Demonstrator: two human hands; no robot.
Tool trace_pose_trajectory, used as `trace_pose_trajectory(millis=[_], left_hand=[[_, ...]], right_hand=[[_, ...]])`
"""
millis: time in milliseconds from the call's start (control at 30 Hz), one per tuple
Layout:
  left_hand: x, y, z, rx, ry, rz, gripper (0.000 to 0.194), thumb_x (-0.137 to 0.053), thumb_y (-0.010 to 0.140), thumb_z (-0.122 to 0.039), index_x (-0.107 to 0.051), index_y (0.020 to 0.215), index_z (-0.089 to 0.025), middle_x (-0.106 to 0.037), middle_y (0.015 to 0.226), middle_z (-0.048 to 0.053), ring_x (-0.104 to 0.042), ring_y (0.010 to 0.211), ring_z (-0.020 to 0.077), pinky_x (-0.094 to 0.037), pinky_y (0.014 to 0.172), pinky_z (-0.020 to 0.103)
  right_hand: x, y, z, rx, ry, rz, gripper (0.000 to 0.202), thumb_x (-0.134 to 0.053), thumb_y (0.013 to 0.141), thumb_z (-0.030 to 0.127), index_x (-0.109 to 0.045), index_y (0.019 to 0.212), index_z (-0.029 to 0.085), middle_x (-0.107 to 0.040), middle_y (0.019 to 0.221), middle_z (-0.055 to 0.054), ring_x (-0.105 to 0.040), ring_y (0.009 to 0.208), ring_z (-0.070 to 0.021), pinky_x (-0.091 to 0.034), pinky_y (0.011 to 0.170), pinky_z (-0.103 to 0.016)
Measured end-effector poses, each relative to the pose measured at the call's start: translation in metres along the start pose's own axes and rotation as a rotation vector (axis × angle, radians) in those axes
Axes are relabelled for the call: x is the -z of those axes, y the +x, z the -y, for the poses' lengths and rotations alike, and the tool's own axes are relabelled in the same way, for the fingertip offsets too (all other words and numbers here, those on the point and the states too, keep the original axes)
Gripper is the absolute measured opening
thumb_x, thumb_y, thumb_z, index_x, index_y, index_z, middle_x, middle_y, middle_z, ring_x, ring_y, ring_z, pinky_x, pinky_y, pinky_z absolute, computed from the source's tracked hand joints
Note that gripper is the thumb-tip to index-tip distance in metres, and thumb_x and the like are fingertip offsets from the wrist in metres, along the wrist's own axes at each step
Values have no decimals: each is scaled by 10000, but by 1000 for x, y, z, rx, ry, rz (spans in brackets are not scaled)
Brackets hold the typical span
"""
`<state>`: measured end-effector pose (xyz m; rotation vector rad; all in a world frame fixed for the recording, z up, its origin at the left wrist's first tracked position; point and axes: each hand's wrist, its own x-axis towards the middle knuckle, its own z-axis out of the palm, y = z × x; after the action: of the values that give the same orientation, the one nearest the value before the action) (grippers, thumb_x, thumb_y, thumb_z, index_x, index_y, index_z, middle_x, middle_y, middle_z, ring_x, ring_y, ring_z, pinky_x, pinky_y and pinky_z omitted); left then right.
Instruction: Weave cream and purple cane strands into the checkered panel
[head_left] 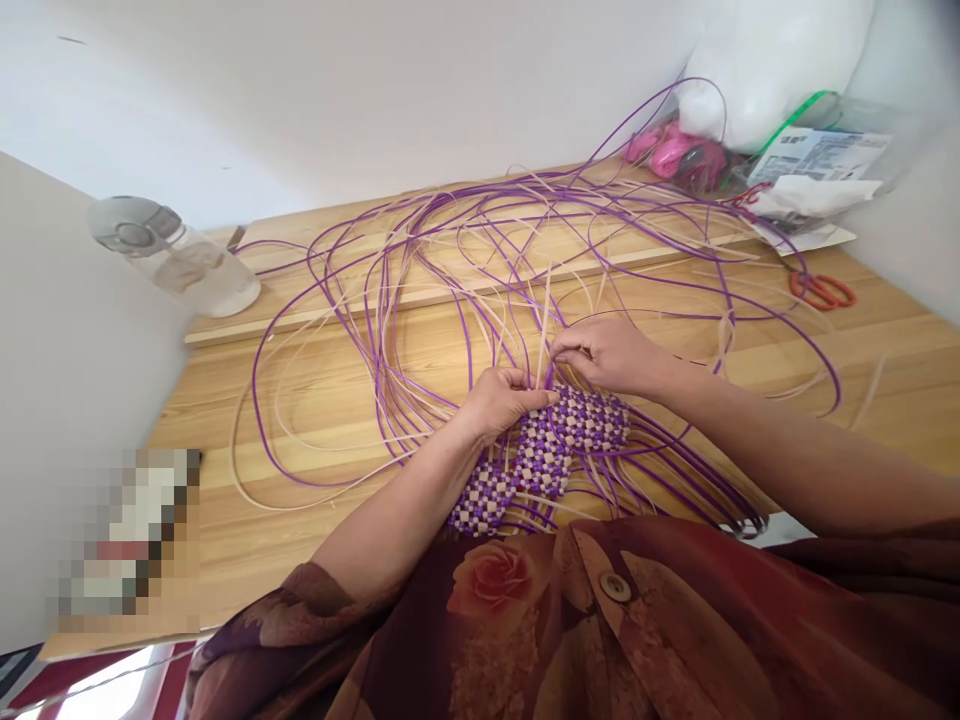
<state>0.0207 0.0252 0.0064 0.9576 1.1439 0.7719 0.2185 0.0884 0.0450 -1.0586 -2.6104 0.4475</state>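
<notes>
A woven piece (544, 455) in purple and cream checks lies at the table's near edge, close to my body. My left hand (501, 402) is closed on its upper edge, thumb pressed on the weave. Just right of it, my right hand (600, 352) pinches a purple strand (550, 374) that rises from the weave. Long loose purple and cream strands (386, 300) fan out from the piece in wide loops over the table. More strand ends run out to the lower right, under my right forearm. The fingertips partly hide the strand they hold.
The wooden table (345, 540) has a raised ledge along the wall. A clear bottle with a grey lid (180, 255) stands back left. Orange-handled scissors (823, 291) lie right, below plastic bags (821, 160) and pink bundles (675, 152). A blurred-out object (139, 530) lies left.
</notes>
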Motion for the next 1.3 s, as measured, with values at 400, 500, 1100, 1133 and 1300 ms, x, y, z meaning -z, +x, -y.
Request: trace_pose_trajectory(millis=[400, 500, 1100, 1133, 1300], left_hand=[[-5, -1, -1, -16, -9, -71, 313, -867, 469, -313, -667, 640, -143, -586, 546, -33, -449, 476, 72, -323, 480, 219], [-5, 0, 0, -28, -18, -77, 307, -856, 475, -317, -674, 648, -141, -597, 563, -22, -471, 492, 85, -340, 496, 228], [-10, 0, 3, -107, -118, -16, 272, -839, 527, -295, -649, 642, -138, -577, 544, -35, -452, 495, 69, -329, 519, 221], [-9, 0, 3, -108, -113, -12, 271, -839, 527, -294, -648, 640, -138, -574, 542, -36, -453, 496, 68, -332, 522, 221], [-7, 0, 2, -90, -120, -5, 285, -839, 527, -307, -663, 676, -138, -606, 589, -20, -507, 544, 86, -389, 574, 233]], right_hand=[[18, -18, 36, 28, -13, 201, 230, -460, 923, 186, -677, 1000, 193, -701, 953, -52, -618, 857, -181, -404, 761, -284], [10, -16, 46, 18, -122, 121, 227, -442, 939, 199, -664, 978, 166, -665, 953, -85, -602, 879, -199, -393, 752, -294], [9, 4, 22, -349, 160, 76, 264, -500, 854, 410, -612, 794, 178, -534, 603, 20, -441, 563, -118, -264, 572, -267], [8, 2, 20, -341, 157, 88, 266, -490, 860, 411, -616, 820, 179, -554, 621, 13, -456, 574, -124, -270, 577, -268], [13, -2, 21, -228, -67, 201, 247, -435, 895, 347, -567, 767, 181, -589, 695, -28, -483, 639, -148, -273, 608, -279]])
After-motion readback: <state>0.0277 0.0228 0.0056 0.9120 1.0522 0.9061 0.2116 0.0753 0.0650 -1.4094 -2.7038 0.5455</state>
